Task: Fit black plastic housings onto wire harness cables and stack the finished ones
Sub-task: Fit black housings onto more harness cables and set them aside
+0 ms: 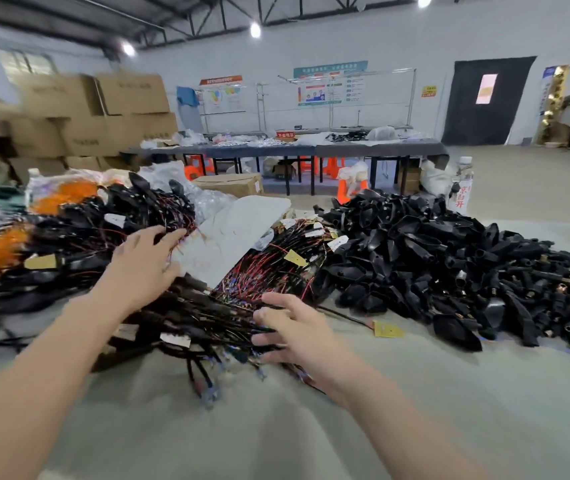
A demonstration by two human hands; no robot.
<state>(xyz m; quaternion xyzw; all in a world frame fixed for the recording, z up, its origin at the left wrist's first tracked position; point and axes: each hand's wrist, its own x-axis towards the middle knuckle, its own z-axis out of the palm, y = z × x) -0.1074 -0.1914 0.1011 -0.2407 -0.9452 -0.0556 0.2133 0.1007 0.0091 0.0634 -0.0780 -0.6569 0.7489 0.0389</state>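
Judging by the heaps, the job is well under way but far from over. A big heap of loose black housings (449, 265) fills the right side of the desk (311, 427), and a thick bundle of bare harness cables (276, 268) with red wires and paper tags lies in the middle, waiting for housings. On the left side a stack of what look like finished harnesses (86, 230) has built up, though blur hides the detail.

The left hand (145, 261) reaches with fingers spread wide to the right edge of that stack, gripping nothing. The right hand (297, 330) rests on the near end of the bare bundle, fingers loosely spread, no cable pinched yet.

A clear bag (65, 195) at the far left holds orange parts. The cardboard boxes (103, 109) behind are shut, contents unseen
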